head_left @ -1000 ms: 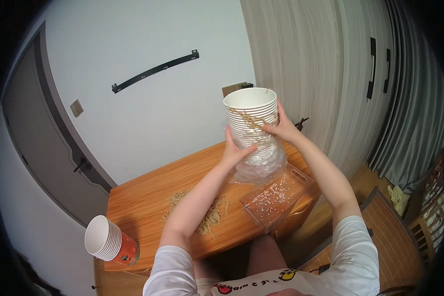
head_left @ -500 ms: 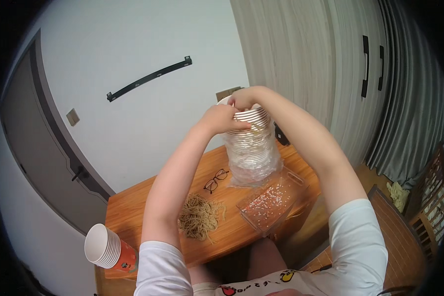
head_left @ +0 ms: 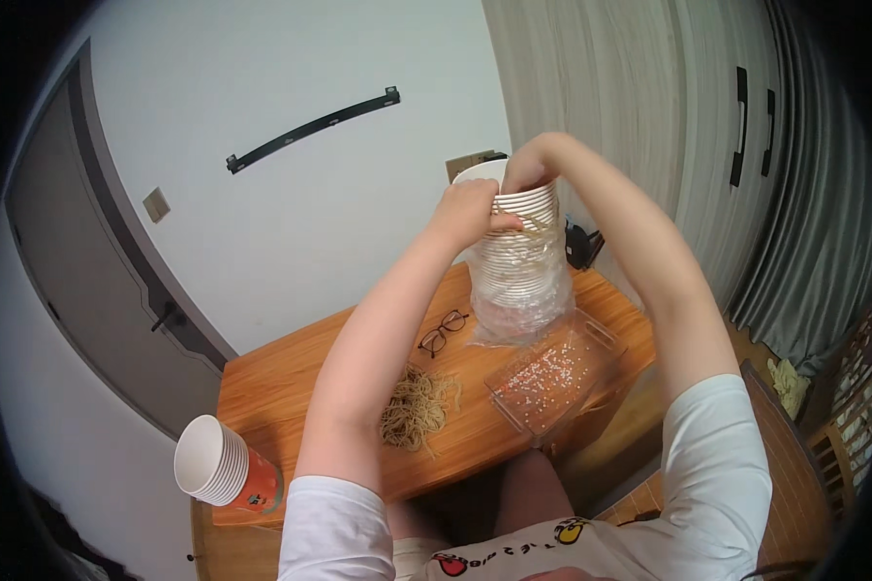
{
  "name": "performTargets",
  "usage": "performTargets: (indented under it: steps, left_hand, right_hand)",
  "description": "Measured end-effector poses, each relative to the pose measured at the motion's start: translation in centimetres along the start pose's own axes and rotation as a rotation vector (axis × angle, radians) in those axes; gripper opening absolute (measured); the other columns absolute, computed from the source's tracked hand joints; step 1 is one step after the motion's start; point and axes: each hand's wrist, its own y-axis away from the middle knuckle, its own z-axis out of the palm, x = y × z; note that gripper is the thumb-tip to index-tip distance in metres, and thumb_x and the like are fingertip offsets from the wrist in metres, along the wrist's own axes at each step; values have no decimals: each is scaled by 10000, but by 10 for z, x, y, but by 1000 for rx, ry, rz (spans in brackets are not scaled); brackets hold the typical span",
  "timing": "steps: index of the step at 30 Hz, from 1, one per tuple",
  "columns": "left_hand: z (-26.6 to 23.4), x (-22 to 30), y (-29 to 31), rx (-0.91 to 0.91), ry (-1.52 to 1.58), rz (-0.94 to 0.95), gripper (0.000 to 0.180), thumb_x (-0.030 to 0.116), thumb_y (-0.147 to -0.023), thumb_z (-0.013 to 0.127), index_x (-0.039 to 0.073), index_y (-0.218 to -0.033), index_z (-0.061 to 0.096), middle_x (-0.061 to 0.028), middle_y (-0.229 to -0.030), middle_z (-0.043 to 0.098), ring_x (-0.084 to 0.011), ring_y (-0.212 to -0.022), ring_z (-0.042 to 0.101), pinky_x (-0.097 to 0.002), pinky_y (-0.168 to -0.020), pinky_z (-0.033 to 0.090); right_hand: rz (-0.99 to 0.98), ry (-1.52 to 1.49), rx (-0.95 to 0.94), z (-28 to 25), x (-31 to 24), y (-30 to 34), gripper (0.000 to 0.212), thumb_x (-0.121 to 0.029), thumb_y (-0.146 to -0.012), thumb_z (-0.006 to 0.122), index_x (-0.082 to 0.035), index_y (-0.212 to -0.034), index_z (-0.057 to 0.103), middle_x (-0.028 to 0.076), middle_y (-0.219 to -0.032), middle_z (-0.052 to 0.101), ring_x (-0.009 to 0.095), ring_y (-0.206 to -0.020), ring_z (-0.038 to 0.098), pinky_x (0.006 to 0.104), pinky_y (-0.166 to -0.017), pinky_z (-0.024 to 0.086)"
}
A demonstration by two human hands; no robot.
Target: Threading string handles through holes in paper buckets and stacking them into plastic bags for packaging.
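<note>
A tall stack of white paper cups (head_left: 518, 266), partly wrapped in a clear plastic bag, stands upright at the back of the table. My left hand (head_left: 467, 210) is closed on the left side of the stack just below the top rims, its thumb across the front. My right hand (head_left: 529, 168) bends down into the open mouth of the top cup on the right side. The cup wall hides its fingers, so their grip cannot be made out. A shorter stack of nested paper cups (head_left: 213, 465), orange outside and white inside, leans at the table's left end.
On the wooden table (head_left: 300, 363) lie black-framed glasses (head_left: 444, 333) and a heap of tan string (head_left: 420, 409). A clear tray (head_left: 557, 376) with small white and red beads sits before the tall stack. Behind the stack is a dark object (head_left: 581, 242).
The whole view has shifted, placing everything higher and farther right. My right hand has moved right along the top cup's mouth, showing more of its inside. My left hand keeps its hold.
</note>
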Motion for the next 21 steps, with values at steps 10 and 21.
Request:
performTargets:
  steps: [10, 21]
  left_hand:
    - [46, 10, 44, 453, 96, -40, 942, 451, -733, 786, 25, -1427, 314, -273, -1429, 301, -447, -1349, 289, -534, -1111, 286]
    - [-96, 72, 400, 493, -338, -707, 506, 145, -804, 686, 67, -1281, 537, -213, -1441, 407, -383, -1342, 350, -516, -1095, 249]
  right_hand:
    - [-548, 204, 710, 139, 38, 101, 433, -253, -904, 625, -29, -1273, 583, 176, -1190, 646, 282, -1080, 626, 365, -939, 484]
    - [-1911, -484, -120, 346, 55, 195, 305, -206, -968, 573, 50, -1114, 650, 212, -1164, 648, 398, -965, 647, 471, -844, 507]
